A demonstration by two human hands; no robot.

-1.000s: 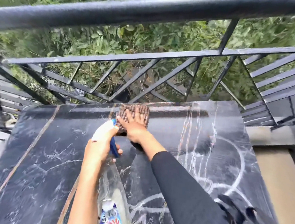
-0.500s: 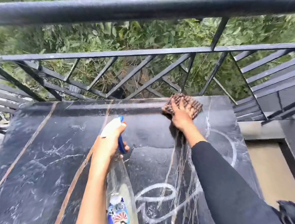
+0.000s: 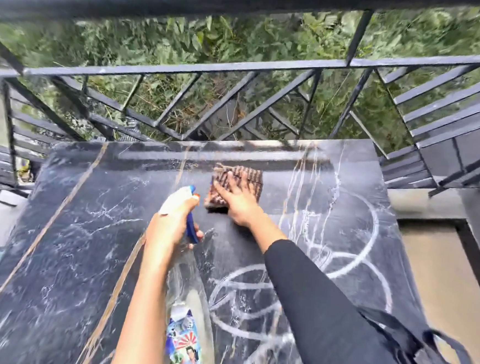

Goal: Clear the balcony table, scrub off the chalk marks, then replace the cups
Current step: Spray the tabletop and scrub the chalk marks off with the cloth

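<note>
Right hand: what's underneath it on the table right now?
A brown striped cloth, pressed flat against the dark marble table by the right hand. Whatever chalk lies beneath the cloth is covered; chalk rings show to its right.

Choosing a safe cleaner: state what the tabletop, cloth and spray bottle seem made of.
The tabletop: likely polished black marble or a lookalike; white and tan veins, wet sheen. The cloth: brown woven fabric, ribbed stripes. The spray bottle: see-through clear plastic body, white head, blue trigger.
</note>
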